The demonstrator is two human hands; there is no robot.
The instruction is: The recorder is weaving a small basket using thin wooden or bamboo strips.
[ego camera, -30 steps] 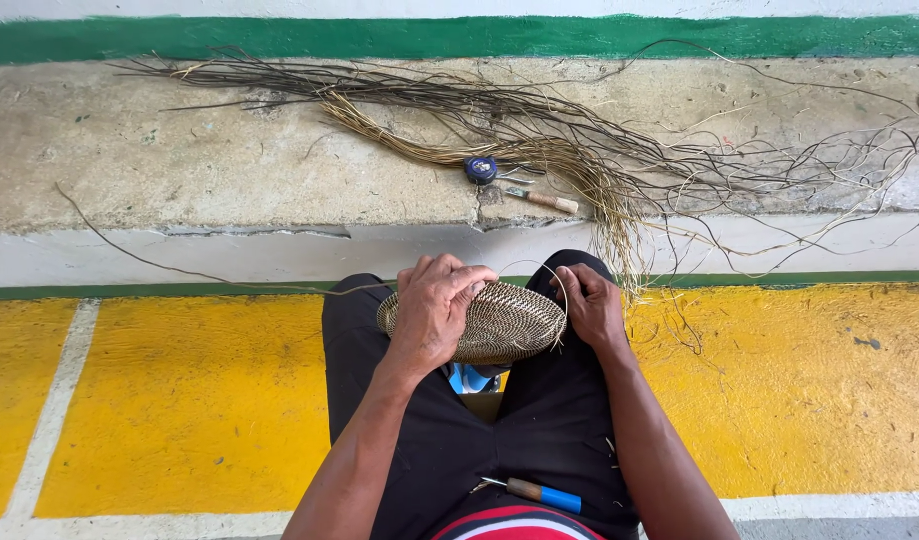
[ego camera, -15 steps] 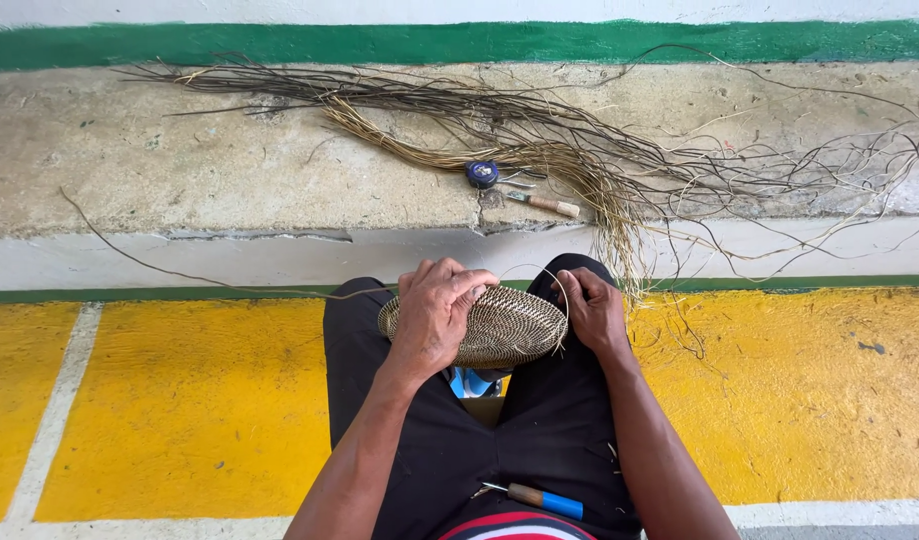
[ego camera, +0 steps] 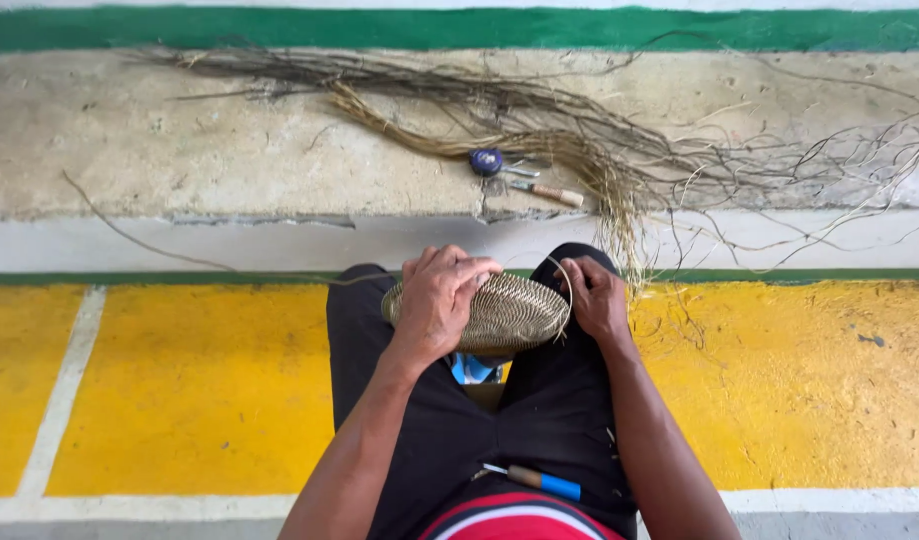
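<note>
Two bare hands are working on a small woven basket (ego camera: 500,313) that is resting on the person's knees, seen from above. The left hand (ego camera: 442,295) is lying over the basket's left half, its fingers curled down and gripping the rim. The right hand (ego camera: 592,297) is touching the basket's right edge, its fingers pinching a thin loose strand (ego camera: 565,290) that is curving up from the weave. The person is sitting in black trousers (ego camera: 460,430) on a yellow painted floor (ego camera: 200,390).

Beyond the basket, on a raised concrete ledge (ego camera: 180,160), a long bundle of dry fibres (ego camera: 540,120) is spreading out. Between that bundle and the basket, a small round blue object (ego camera: 486,161) and a wooden-handled tool (ego camera: 548,192) are lying on the ledge. Nearer the person than the basket, a blue-handled tool (ego camera: 536,481) is resting on the lap.

The basket is looking light and fairly stiff, yet springy at its unfinished edge; holding it by the firm woven body or rim seems safest, since the loose strand appears thin and easily snapped or kinked.
</note>
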